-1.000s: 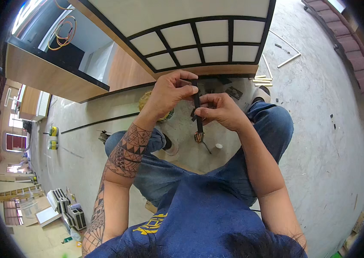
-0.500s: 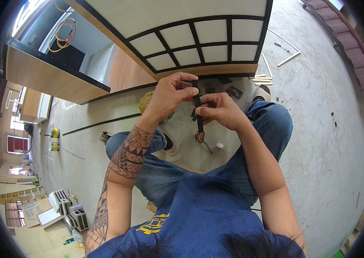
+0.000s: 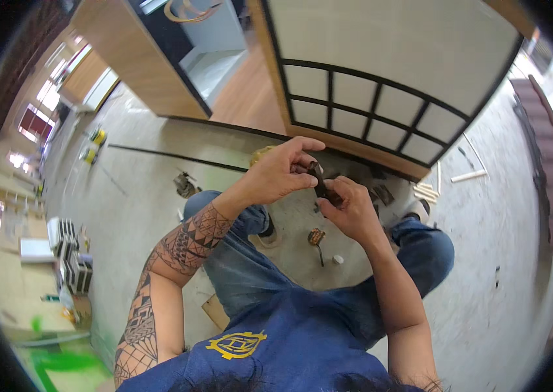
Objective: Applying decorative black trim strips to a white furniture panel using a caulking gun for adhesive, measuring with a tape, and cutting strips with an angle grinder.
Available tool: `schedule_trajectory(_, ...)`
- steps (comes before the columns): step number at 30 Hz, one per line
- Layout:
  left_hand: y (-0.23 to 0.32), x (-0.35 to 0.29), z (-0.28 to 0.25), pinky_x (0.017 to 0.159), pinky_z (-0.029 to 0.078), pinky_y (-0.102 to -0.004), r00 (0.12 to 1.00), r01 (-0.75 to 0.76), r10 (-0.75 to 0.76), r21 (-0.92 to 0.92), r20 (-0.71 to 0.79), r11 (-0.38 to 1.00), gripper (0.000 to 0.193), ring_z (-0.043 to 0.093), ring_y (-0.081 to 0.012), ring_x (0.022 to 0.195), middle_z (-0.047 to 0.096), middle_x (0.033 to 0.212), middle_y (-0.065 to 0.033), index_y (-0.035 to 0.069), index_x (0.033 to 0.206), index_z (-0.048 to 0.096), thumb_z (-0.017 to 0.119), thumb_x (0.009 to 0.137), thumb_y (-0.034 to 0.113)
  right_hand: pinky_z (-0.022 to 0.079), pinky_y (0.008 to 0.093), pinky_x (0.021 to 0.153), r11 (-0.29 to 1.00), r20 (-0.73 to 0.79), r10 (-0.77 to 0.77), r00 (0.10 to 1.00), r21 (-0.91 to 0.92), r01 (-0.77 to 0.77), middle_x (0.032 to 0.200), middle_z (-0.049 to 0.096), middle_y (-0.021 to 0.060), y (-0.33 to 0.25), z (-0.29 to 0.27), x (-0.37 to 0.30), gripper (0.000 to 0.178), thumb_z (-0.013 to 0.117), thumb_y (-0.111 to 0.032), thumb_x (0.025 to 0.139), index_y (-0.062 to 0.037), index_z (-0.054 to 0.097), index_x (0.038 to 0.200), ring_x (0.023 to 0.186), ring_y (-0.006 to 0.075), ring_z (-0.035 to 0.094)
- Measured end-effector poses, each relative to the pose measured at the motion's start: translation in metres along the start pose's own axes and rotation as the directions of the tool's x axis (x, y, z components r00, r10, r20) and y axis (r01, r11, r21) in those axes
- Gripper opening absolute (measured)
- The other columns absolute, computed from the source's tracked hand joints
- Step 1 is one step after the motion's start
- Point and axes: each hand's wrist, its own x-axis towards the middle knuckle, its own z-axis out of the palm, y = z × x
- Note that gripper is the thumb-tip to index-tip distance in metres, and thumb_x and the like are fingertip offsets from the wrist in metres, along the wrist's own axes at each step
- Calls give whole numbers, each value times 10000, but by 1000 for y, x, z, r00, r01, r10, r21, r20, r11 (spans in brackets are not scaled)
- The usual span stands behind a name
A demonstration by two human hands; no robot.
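A short dark strip is held up over the floor between my two hands. My left hand closes thumb and fingers at the strip's upper end, its index finger reaching out past it. Lower down, my right hand pinches the strip with the thumb in front; its other fingertips are partly hidden. On the concrete below lies a black and orange tape measure, with a small white round disc beside it.
Ahead stands a white panel with black grid bars and a wood edge. A long black strip lies on the floor to the left, near a metal tool. Pale wooden sticks and dark scraps lie ahead right.
The view has turned, so the panel sits further right. The strip in my hands has tilted and looks shorter. Both hands still hold it.
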Motion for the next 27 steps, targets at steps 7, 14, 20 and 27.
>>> schedule_trajectory(7,-61,-7,-114,811,571,-299,994,109,-96,324,-57,940,330,709,-120,922,763,1057,-50,6,1258,702,776,938,38,565,491,768,906,287,-96,953,-372,204,960,680,182,23,61,101,212,756,-122,845,13,693,995,852,400,701)
schedule_trajectory(14,-237,-17,-156,854,590,-365,900,169,-64,208,-431,963,319,750,-220,919,777,1005,-118,21,1235,723,792,934,103,609,518,851,684,541,121,832,-653,325,1092,722,195,113,166,196,133,654,-92,919,-23,734,1001,1008,405,734)
schedule_trajectory(20,-330,-19,-174,873,573,-371,838,197,-88,148,-539,969,287,712,-253,957,710,1055,-130,38,1219,717,770,945,102,629,495,858,616,661,223,717,-665,422,1114,737,182,164,229,239,162,620,-84,948,-26,755,1017,1013,383,753)
schedule_trajectory(27,-378,-16,-205,886,559,-396,835,179,-77,135,-545,975,267,689,-304,967,691,1057,-135,47,1202,715,764,951,127,645,433,757,585,677,31,736,-609,536,1039,728,176,202,262,257,177,632,-91,951,-28,714,1094,947,334,753)
